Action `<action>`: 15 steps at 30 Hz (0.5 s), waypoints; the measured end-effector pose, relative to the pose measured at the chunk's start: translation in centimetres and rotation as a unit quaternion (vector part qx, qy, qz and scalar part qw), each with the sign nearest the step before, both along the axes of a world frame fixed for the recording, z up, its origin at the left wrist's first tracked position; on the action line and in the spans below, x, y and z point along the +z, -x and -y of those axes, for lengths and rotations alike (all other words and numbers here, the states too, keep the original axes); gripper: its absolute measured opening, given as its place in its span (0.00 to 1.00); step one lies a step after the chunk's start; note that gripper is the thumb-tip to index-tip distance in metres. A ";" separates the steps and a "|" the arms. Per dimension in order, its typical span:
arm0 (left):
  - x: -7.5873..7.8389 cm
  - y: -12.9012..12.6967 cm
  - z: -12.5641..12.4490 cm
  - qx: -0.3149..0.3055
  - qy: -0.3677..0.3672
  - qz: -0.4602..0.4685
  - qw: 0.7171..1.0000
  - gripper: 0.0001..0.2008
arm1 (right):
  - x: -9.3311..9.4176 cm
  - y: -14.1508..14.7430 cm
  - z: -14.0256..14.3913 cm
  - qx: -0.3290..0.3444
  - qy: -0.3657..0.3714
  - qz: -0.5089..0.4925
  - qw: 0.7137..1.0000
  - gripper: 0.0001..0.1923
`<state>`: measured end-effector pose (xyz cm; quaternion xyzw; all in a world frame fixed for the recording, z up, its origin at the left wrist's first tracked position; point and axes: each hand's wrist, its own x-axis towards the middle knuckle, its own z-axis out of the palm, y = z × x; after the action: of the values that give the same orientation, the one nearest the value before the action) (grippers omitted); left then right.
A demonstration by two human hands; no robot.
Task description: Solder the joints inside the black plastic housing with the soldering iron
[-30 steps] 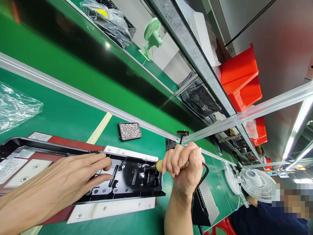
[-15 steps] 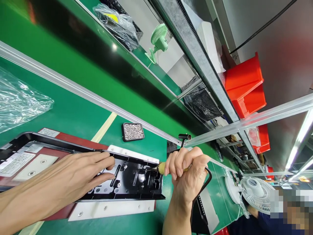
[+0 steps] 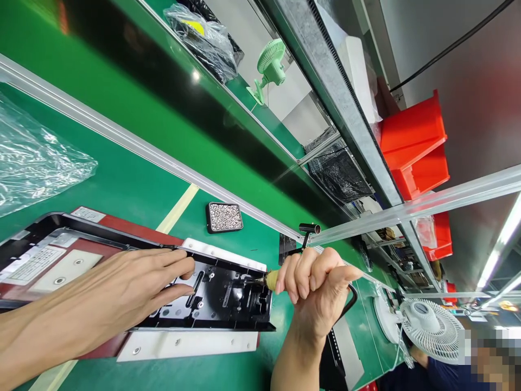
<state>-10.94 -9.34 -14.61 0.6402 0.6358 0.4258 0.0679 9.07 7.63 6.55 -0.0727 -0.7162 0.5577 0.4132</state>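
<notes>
Still midway by the look: right hand fisted round the electric screwdriver, tip down in the black housing; left hand flat, fingers spread, pinning it; screw tray full

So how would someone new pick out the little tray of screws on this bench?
Start at the green workbench and its cream floor-style stripe. Just right of that stripe, beyond the long black plastic housing, lies the small black rectangular tray. Nothing else near it is heaped with tiny silver pieces.

Long glossy black housing flat on a red-and-white jig, yellow-handled tool tip touching its right end
</notes>
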 end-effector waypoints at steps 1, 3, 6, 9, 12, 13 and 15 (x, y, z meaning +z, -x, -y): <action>0.0 -0.1 -0.1 0.005 -0.011 0.001 1.000 0.17 | 0.0 0.0 -0.1 0.009 0.000 0.001 1.000 0.41; 0.0 -0.1 -0.2 0.009 -0.014 0.002 1.000 0.17 | 0.0 -0.1 -0.2 0.023 0.001 0.001 1.000 0.41; -0.1 -0.2 -0.4 0.016 -0.012 -0.005 1.000 0.18 | 0.2 -0.1 -0.2 0.023 0.002 -0.005 1.000 0.41; -0.3 -0.1 -0.3 0.019 -0.019 -0.013 1.000 0.20 | 0.5 -0.2 0.0 -0.016 -0.003 -0.017 1.000 0.40; -0.3 0.1 -0.2 -0.001 0.008 -0.010 1.000 0.20 | 1.0 -0.6 0.4 -0.087 -0.009 -0.051 0.995 0.39; -0.3 0.2 -0.2 -0.006 0.020 -0.005 1.000 0.20 | 1.1 -0.7 0.6 -0.105 -0.012 -0.064 0.992 0.39; -0.3 0.3 -0.2 -0.013 0.042 0.007 0.999 0.21 | 1.4 -0.9 1.1 -0.114 -0.017 -0.082 0.990 0.38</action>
<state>-11.26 -9.18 -14.88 0.6422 0.6444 0.4018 0.1047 9.93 6.53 7.97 -0.1014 -0.6760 0.4989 0.5327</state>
